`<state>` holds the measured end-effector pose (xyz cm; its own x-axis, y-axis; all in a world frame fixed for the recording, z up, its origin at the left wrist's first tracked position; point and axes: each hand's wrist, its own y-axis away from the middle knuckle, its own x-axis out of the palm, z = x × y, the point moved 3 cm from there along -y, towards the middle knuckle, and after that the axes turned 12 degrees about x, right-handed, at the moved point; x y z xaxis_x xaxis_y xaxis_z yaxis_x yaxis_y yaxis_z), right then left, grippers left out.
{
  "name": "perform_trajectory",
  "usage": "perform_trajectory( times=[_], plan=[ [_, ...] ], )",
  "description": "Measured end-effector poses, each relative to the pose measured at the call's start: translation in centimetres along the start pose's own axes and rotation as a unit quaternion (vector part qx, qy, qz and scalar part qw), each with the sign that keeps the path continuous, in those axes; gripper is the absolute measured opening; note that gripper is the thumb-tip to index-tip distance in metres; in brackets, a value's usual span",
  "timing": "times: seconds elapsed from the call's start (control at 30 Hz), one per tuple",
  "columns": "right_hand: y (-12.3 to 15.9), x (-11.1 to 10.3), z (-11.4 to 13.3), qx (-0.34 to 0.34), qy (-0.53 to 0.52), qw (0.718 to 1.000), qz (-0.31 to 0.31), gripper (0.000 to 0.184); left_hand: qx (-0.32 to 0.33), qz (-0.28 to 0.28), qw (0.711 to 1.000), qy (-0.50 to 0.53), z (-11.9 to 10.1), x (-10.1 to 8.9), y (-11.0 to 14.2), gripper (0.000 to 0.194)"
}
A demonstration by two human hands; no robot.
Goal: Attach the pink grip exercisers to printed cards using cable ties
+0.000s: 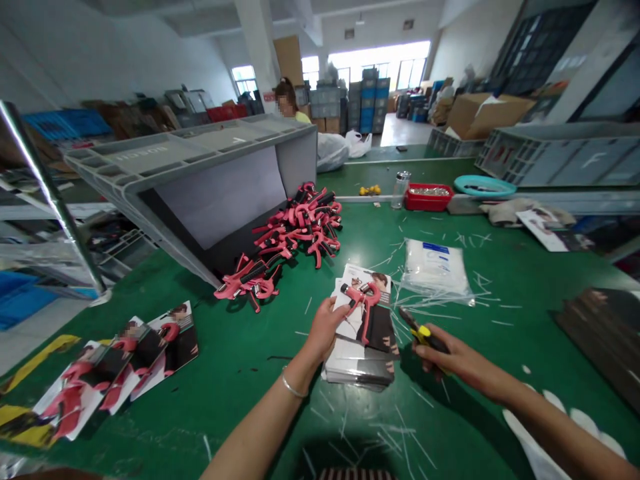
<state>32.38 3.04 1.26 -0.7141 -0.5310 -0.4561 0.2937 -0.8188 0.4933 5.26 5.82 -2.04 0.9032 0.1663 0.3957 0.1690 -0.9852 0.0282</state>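
My left hand (324, 328) grips the left edge of a printed card with its thumb on top. On that card (345, 325) lies a pink hand grip strengthener (371, 308), just right of my thumb. Under it is a stack of cards (357, 371) on the green table. My right hand (440, 353) is closed around cutting pliers (424, 331) with black and yellow handles, their jaws pointing at the card's right side without touching it. Beyond the pliers lies a clear bag of white zip ties (434, 268). Whether the grip strengthener is fastened to the card I cannot tell.
A grey crate (200, 150) lies on its side with pink grip strengtheners (305, 220) spilling out. Carded ones (165, 340) lie at the left. Farther back are a red tray (429, 197) and a blue dish (485, 186). Zip-tie scraps litter the table. A person (286, 97) is behind the crate.
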Motion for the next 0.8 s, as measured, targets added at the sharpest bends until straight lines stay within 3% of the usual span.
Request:
perform_trajectory(
  times=[0.07,0.17,0.27,0.4,0.5,0.67,0.8],
  plan=[
    [-1.9,0.2,2.3,-0.087,0.152,0.979,-0.101,0.035,0.004,-0.013,1.0,0.013,0.2,0.0,-0.9,0.047],
    [-4.0,0.1,4.9,-0.181,0.369,0.873,-0.263,0.043,-0.004,-0.003,1.0,0.027,0.3,-0.2,-1.4,0.045],
    [-5.2,0.6,6.1,-0.202,0.473,0.798,-0.315,0.053,0.01,-0.005,1.0,0.022,0.4,-0.5,-1.3,0.047],
    [-5.8,1.6,6.6,-0.197,0.514,0.76,-0.345,0.056,0.016,-0.004,1.0,-0.004,0.7,-0.8,-1.3,0.049],
    [-6.5,1.6,6.6,-0.186,0.515,0.779,-0.305,0.044,0.021,0.001,0.999,-0.028,0.9,-0.9,-1.5,0.048],
    [-5.6,1.7,6.7,-0.195,0.443,0.861,-0.154,0.028,0.035,0.004,0.999,-0.039,1.1,-0.6,-1.5,0.049],
    [-2.3,4.8,7.0,-0.245,0.366,0.897,-0.034,0.032,0.047,-0.079,0.993,0.07,0.2,-0.3,-0.7,0.046]
  ],
)
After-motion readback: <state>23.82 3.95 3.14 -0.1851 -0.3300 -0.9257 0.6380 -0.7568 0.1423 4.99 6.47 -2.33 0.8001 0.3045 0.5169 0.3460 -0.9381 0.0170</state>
